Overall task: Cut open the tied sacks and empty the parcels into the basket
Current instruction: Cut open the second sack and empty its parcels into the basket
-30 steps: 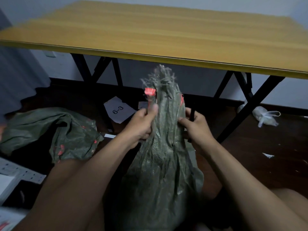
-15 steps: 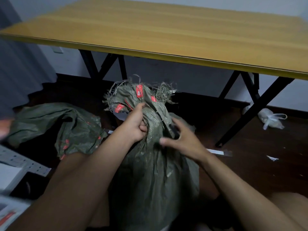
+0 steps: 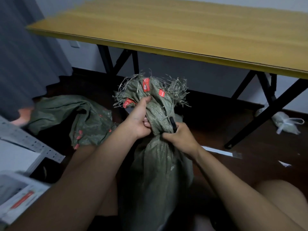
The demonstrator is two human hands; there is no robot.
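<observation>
— Sack (image 3: 158,164) first: where does it sit?
— Centre of the frame, upright between the person's arms, green woven plastic, neck bunched, frayed mouth with red tags (image 3: 146,84) fanned above the fists.
— And the grips?
— Left hand (image 3: 139,120) is curled tight round the gathered neck, thumb up near the tags. Right hand (image 3: 180,137) is closed just below and right of it, fingers wrapped round a dark tool (image 3: 173,125) whose tip lies against the neck; I cannot tell what kind of blade it is.
— Contents?
— Hidden; the sack bulges below the neck. A second green sack (image 3: 73,117) lies slumped at centre left on the floor.
— Changed from half a second ago?
— The right hand was spread over the neck; now it is fisted on the tool, lower. The frayed mouth stays open. The table (image 3: 183,29) fills the upper frame.
</observation>
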